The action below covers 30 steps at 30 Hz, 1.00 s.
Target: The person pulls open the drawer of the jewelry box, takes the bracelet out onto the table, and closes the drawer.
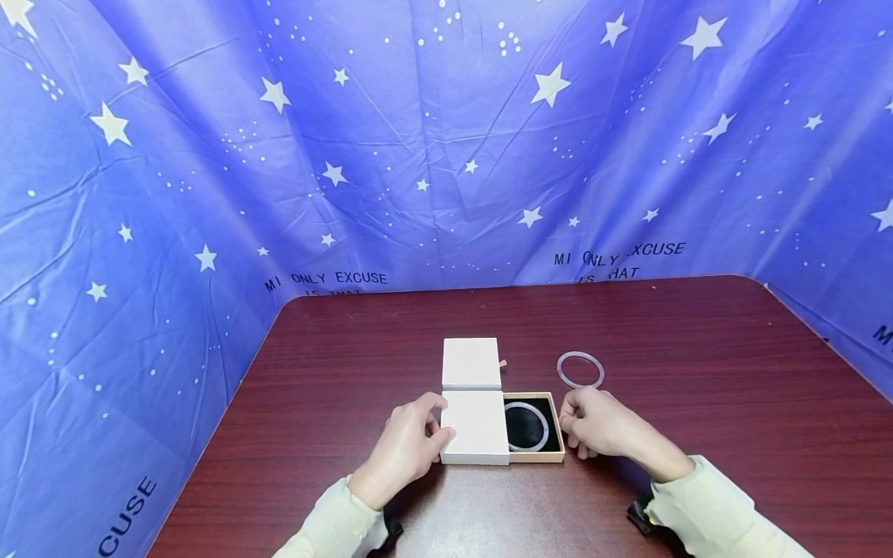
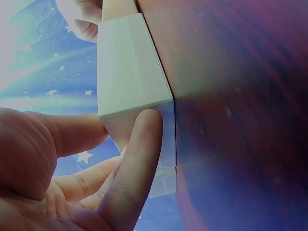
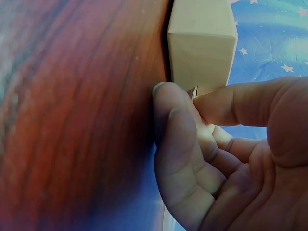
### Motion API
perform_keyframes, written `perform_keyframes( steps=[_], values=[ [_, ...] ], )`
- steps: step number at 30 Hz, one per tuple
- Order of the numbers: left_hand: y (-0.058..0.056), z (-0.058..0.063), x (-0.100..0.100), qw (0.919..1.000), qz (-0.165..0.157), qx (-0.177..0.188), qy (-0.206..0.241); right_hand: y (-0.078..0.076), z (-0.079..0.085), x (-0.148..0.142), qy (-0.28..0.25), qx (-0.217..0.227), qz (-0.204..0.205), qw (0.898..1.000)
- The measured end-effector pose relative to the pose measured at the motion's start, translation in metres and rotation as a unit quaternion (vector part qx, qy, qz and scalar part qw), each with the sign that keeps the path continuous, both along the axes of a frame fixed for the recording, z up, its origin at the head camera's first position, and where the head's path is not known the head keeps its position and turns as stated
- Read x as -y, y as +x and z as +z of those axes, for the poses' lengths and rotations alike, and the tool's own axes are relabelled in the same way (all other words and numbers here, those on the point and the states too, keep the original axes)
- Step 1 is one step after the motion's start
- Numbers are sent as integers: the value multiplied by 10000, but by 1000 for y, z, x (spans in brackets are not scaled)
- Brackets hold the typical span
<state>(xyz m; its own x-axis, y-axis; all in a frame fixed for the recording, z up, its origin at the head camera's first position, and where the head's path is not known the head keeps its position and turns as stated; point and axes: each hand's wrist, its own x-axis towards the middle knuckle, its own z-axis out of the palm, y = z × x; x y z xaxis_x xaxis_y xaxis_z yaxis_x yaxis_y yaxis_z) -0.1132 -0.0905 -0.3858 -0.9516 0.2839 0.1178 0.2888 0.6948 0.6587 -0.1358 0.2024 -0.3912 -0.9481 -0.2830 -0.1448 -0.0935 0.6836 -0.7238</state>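
A white jewellery box sleeve (image 1: 476, 428) lies on the table with its drawer (image 1: 536, 457) pulled partly out to the right. In the drawer's black lining sits a pale lilac bangle (image 1: 546, 428), its left part hidden under the sleeve. My left hand (image 1: 405, 440) holds the sleeve at its left end, thumb and fingers on the edges; in the left wrist view a fingertip (image 2: 150, 122) touches the end face. At the drawer's right end, my right hand (image 1: 596, 422) pinches a small pull tab (image 3: 193, 91) between thumb and curled fingers.
Directly behind the sleeve lies a second white box (image 1: 471, 363) with a small tab on its right side. Another pale lilac bangle (image 1: 580, 355) rests on the table beyond my right hand. A blue star-printed curtain (image 1: 432, 155) hangs around the dark red wooden table (image 1: 335, 349).
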Motion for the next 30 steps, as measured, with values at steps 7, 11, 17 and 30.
perform_keyframes(
  steps=[7,11,17,30],
  values=[
    [0,1,0,10000,17,-5,-13,0,2,0,49,-27,21,10000],
    [0,0,0,10000,22,-34,-24,0,3,0,82,-46,6,10000],
    [-1,0,0,10000,11,-67,-24,1,3,-1,95,-31,-28,9999],
    [0,-1,1,9999,-49,-140,-25,1,2,-2,40,52,-53,10000]
  ],
)
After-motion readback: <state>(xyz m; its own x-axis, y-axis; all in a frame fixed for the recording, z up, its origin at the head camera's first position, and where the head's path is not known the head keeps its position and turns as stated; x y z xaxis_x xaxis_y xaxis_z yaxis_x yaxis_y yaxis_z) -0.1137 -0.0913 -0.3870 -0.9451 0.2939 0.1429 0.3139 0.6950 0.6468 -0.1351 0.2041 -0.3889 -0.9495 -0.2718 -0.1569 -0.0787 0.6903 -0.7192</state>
